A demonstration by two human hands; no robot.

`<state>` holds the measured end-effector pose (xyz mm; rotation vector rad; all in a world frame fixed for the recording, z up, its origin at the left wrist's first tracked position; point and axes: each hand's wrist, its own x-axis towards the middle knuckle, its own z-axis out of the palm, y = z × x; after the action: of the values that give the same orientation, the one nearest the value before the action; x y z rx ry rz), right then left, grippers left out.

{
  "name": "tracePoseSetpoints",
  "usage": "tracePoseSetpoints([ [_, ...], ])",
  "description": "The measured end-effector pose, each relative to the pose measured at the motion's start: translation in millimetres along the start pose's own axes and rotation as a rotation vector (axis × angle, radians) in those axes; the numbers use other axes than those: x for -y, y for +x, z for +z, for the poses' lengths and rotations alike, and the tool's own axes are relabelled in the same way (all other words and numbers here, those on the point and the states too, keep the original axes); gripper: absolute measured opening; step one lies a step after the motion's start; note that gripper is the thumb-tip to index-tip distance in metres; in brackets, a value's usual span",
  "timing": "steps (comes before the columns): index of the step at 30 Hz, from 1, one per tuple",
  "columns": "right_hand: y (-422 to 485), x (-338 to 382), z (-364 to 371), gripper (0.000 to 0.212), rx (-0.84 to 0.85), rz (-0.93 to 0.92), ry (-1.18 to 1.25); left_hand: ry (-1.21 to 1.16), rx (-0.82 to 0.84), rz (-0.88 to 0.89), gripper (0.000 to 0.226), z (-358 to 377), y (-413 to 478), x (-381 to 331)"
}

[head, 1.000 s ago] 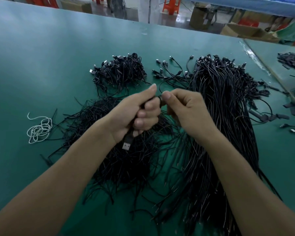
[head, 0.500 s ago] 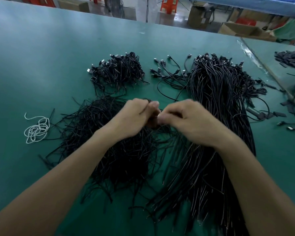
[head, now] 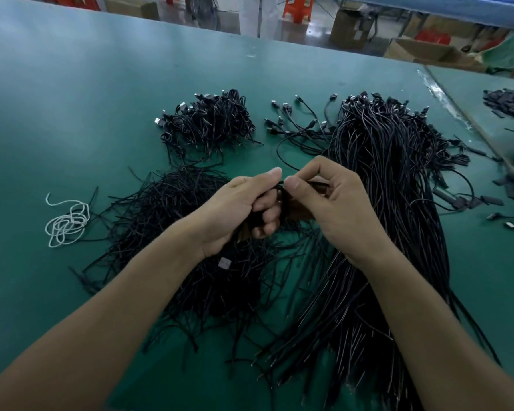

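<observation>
Black cable (head: 282, 203), folded into a small coil, is held in the air just left of the big bundle of long cables (head: 398, 203), beside its middle part. The left hand (head: 238, 209) has its grip closed around the coil: the fingers are curled under it and the thumb lies stretched over the top. The right hand (head: 336, 209) comes from the bundle side. Its grip is a tight pinch of thumb and forefinger on a thin strand (head: 315, 183) at the top of the coil, and the other fingers are bent. I cannot tell if this strand is a tie or the end of the same cable. The two thumbs are nearly touching.

A metal plug (head: 224, 263) shows below the left hand, over a pile of short black ties (head: 161, 209) that lies on the table (head: 72, 99) left of the bundle. Farther left of the bundle, past this pile, lies a white string (head: 67, 222). Left of the bundle's far end is a heap of tied cables (head: 211, 123). Between this heap and the bundle some loose cables with plugs (head: 297, 123) are spread.
</observation>
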<state>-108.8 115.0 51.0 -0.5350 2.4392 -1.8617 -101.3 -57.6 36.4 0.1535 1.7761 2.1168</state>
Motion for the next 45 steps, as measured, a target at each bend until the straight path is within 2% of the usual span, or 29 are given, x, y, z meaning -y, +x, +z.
tracePoseSetpoints([
  [2,2,1,6,0.017,-0.057,-0.05,-0.164,0.118,-0.177,0.058,0.061,4,2,7],
  [4,5,3,13,0.018,-0.109,-0.102,-0.279,0.102,-0.283,0.058,0.059,9,4,12],
  [5,6,5,17,0.019,-0.134,-0.117,-0.305,-0.006,-0.288,0.02,0.055,12,3,11],
  [8,14,8,29,0.019,-0.175,-0.169,-0.332,-0.396,-0.157,-0.115,0.047,16,2,6],
  [10,22,8,33,0.019,-0.147,-0.173,-0.362,-0.472,-0.147,-0.171,0.046,19,4,5],
  [14,36,1,18,0.024,-0.003,-0.026,-0.408,-0.4,-0.279,-0.269,0.046,15,7,10],
  [17,31,-12,3,0.05,0.024,0.225,-0.295,-0.456,-0.343,-0.263,0.039,3,6,13],
  [19,24,-25,2,0.065,0.044,0.327,-0.431,-0.512,-0.384,-0.231,0.044,-4,6,14],
  [20,20,-31,3,0.065,0.057,0.347,-0.531,-0.524,-0.399,-0.212,0.046,-6,7,15],
  [23,14,-44,8,0.038,0.117,0.373,-0.845,-0.499,-0.41,-0.158,0.045,-10,7,16],
  [27,8,-46,16,0.023,0.207,0.379,-1.017,-0.511,-0.405,-0.115,0.043,-7,8,12],
  [31,6,-33,10,0.014,0.138,0.336,-1.022,-0.448,-0.47,-0.078,0.029,-9,9,9],
  [33,7,-26,-2,0.014,0.102,0.347,-0.976,-0.403,-0.454,-0.08,0.03,-11,7,10],
  [35,8,-17,-13,0.014,0.034,0.319,-0.823,-0.37,-0.406,-0.072,0.037,-8,5,11],
  [39,8,6,-7,0.009,-0.155,0.087,-0.511,-0.194,-0.349,-0.006,0.05,7,1,10],
  [43,7,19,11,0.008,-0.158,-0.026,-0.45,-0.077,-0.319,0.061,0.034,17,0,6],
  [45,4,23,15,0.014,-0.128,-0.078,-0.477,-0.079,-0.291,0.086,0.034,17,-1,4],
])
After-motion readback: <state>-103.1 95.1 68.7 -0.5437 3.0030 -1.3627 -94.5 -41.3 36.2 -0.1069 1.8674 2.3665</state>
